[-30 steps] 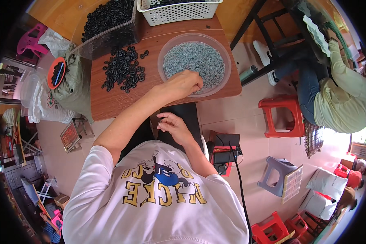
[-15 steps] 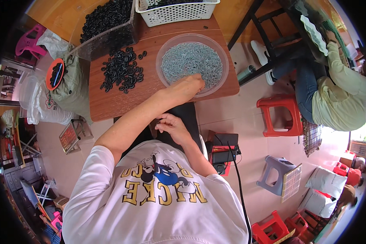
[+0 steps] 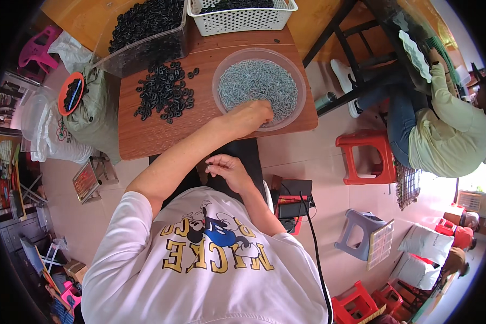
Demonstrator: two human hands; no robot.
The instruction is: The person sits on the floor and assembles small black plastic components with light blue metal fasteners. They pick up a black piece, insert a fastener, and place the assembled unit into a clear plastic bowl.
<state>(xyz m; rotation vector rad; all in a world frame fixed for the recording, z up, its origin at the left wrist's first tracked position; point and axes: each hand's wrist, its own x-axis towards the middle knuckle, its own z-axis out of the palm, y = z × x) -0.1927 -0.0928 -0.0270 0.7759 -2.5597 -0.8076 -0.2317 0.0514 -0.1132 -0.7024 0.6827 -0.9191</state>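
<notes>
My left hand (image 3: 254, 117) reaches across to the clear plastic bowl (image 3: 220, 66) on the table, its fingers curled down into a heap of small silvery screws (image 3: 258, 82). Its fingertips are partly hidden, so what they pinch cannot be made out. Close to my body, below the table edge, my right hand (image 3: 229, 171) has thumb and fingers pinched on a small black piece (image 3: 208, 163). A loose pile of black oval link-shaped parts (image 3: 164, 90) lies left of the bowl.
A clear bin (image 3: 146, 62) of black parts and a white perforated basket (image 3: 242, 22) stand at the table's back. Left stand sacks (image 3: 94, 116) and an orange dish (image 3: 65, 108). Right are a red stool (image 3: 364, 156) and a seated person (image 3: 443, 135) at another table.
The whole view has shifted slightly. My left hand stays in the bowl among the screws, and my right hand keeps its pinch near my body.
</notes>
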